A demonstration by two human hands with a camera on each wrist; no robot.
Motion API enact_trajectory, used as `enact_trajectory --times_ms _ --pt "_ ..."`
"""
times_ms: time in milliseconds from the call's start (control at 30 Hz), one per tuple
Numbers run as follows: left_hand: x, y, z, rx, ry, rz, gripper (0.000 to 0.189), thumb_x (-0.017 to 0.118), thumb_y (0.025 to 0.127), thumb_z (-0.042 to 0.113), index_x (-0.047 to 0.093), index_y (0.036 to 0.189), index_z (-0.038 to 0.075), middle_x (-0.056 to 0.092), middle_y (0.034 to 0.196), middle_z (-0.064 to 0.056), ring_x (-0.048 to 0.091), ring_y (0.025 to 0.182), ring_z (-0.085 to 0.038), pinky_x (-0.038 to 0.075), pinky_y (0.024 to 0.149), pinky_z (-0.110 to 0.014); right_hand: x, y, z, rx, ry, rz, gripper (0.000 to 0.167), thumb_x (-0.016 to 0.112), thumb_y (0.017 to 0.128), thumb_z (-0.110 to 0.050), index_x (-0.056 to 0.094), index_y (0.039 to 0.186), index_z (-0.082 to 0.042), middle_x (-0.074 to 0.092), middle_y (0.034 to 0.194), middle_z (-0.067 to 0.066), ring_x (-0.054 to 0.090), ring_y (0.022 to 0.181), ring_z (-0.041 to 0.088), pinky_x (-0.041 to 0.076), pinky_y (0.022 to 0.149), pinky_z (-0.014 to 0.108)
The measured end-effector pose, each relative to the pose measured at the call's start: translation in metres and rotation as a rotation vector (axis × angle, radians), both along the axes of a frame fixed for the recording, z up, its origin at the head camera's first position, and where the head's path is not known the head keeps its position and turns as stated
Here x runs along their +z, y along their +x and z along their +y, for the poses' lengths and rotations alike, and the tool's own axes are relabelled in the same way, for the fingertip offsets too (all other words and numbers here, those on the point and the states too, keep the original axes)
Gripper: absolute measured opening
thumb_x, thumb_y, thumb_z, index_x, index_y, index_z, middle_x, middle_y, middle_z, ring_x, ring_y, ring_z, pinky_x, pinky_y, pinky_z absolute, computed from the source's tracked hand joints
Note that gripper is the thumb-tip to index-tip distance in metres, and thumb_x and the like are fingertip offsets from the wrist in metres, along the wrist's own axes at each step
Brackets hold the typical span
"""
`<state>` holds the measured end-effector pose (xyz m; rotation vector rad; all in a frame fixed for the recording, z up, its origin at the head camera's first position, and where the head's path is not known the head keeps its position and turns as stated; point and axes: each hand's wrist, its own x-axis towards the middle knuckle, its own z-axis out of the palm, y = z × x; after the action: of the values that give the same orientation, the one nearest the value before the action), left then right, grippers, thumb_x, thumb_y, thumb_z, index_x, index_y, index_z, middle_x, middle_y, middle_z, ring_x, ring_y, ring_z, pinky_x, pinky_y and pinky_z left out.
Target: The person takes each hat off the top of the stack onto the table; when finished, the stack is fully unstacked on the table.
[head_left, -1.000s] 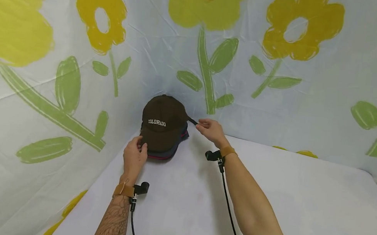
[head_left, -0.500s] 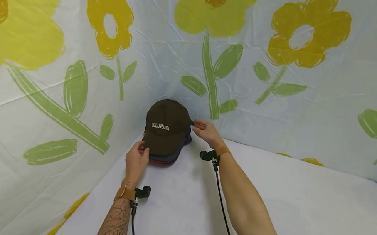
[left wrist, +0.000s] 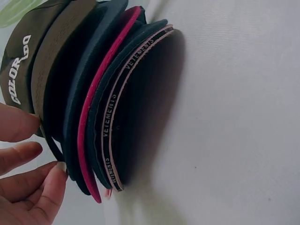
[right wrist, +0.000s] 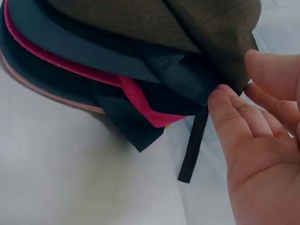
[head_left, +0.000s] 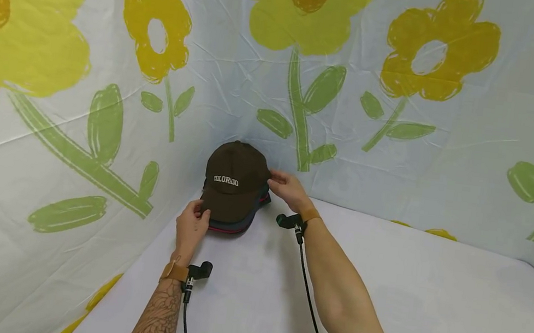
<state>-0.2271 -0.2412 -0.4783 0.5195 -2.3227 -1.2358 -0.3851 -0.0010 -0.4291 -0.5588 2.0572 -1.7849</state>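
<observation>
A brown baseball cap (head_left: 236,166) lettered COLORADO tops a stack of caps in the corner. My left hand (head_left: 191,226) pinches the side edge of its brim, with thumb and fingertips around that edge in the left wrist view. At the cap's rear right edge, my right hand (head_left: 289,190) holds the rim between thumb and fingers. Beneath sit dark blue caps with a pink-red edge (left wrist: 89,112) between them. The lowest visible brim has a band (left wrist: 110,117) printed VETEMENTS. A dark strap (right wrist: 193,150) hangs below the stack's back in the right wrist view.
The stack stands on a white-covered table (head_left: 241,306), close to the corner of flower-printed cloth walls (head_left: 218,73). Each wrist carries a strapped camera, with black cables (head_left: 309,292) trailing back over the table.
My right hand has moved left, from the cap's stretched-out rear strap in to its rear edge. The brown cap sits slightly lower over the stack. My left hand stays at the brim.
</observation>
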Motion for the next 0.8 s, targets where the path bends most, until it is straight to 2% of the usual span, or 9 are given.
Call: enact_trajectory --times_ms 100,267,533,633,800 --pt "0.001 -0.002 0.001 0.007 -0.003 0.010 0.039 0.065 0.097 0.013 0.060 0.134 0.000 0.064 0.126 -0.027 0.063 0.109 -0.039 0.053 0.093 -0.051 0.003 0.001 0.001 -0.006 -0.011 -0.005 0.051 0.055 0.104 -0.012 0.041 0.152 0.001 0.045 0.154 0.022 0.044 0.143 0.035 0.039 0.118 0.046" --pt "0.001 -0.003 0.002 0.016 0.011 -0.001 0.039 0.064 0.097 0.013 0.060 0.133 -0.001 0.063 0.130 -0.027 0.062 0.112 -0.040 0.052 0.094 -0.052 0.003 0.000 0.000 -0.019 -0.098 -0.101 0.049 0.053 0.104 -0.007 0.042 0.151 0.003 0.045 0.154 0.022 0.044 0.143 0.034 0.040 0.117 0.042" --pt "0.000 -0.009 -0.001 0.018 0.036 -0.064 0.041 0.064 0.098 0.016 0.059 0.135 -0.001 0.063 0.127 -0.027 0.059 0.109 -0.038 0.050 0.090 -0.050 -0.004 -0.004 -0.007 -0.068 -0.161 -0.197 0.050 0.054 0.104 -0.005 0.040 0.151 0.006 0.043 0.155 0.023 0.044 0.143 0.033 0.040 0.117 0.041" --pt "0.001 -0.011 -0.002 0.013 0.064 -0.066 0.042 0.064 0.097 0.016 0.058 0.135 -0.002 0.062 0.128 -0.029 0.059 0.111 -0.040 0.049 0.093 -0.052 -0.004 -0.006 -0.010 -0.083 -0.154 -0.197 0.049 0.053 0.104 -0.005 0.041 0.150 0.006 0.043 0.155 0.024 0.044 0.143 0.034 0.040 0.116 0.041" --pt "0.005 -0.014 -0.004 0.015 0.152 -0.020 0.043 0.068 0.096 0.013 0.059 0.134 -0.003 0.059 0.132 -0.031 0.057 0.118 -0.044 0.047 0.100 -0.054 0.000 -0.008 -0.016 -0.134 -0.135 -0.177 0.043 0.056 0.103 -0.007 0.051 0.144 0.005 0.051 0.149 0.022 0.050 0.138 0.032 0.044 0.113 0.039"
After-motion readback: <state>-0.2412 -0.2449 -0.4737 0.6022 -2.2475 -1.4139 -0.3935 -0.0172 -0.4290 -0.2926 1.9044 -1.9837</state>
